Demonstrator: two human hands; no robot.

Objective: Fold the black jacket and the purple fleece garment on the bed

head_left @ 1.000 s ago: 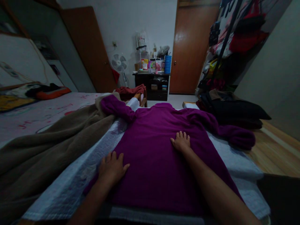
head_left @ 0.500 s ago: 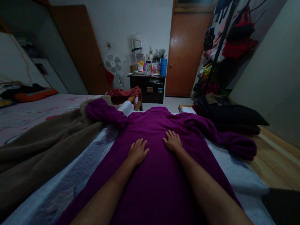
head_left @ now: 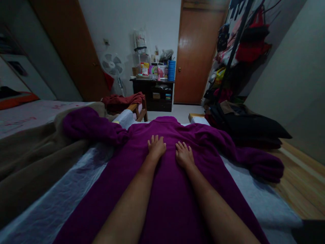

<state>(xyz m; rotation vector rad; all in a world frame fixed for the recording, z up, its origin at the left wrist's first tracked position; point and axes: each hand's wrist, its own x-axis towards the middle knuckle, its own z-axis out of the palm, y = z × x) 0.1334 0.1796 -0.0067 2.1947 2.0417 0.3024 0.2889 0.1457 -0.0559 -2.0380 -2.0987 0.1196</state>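
Observation:
A long purple garment [head_left: 167, 189] with a collar lies spread out on a pale, quilted-looking surface [head_left: 81, 183]. Its two sleeves stretch to the sides, the left one resting partly on a brown fleecy cloth [head_left: 48, 152]. On the upper middle of the garment rests my left hand [head_left: 156, 147], palm down with fingers spread. My right hand [head_left: 184, 154] lies flat a short way to its right, fingers apart, also touching the fabric. Neither hand grips anything.
Folded dark clothes [head_left: 248, 122] are stacked at the right on a wooden surface [head_left: 299, 183]. A reddish cloth [head_left: 124, 99] hangs over a wooden frame beyond the left sleeve. Farther back stand a dark cabinet [head_left: 152, 101], a white fan [head_left: 111, 64] and a door [head_left: 190, 57].
My left hand has slid forward and to the right over the garment, closer to my right hand. The right hand has barely moved. The view has shifted slightly.

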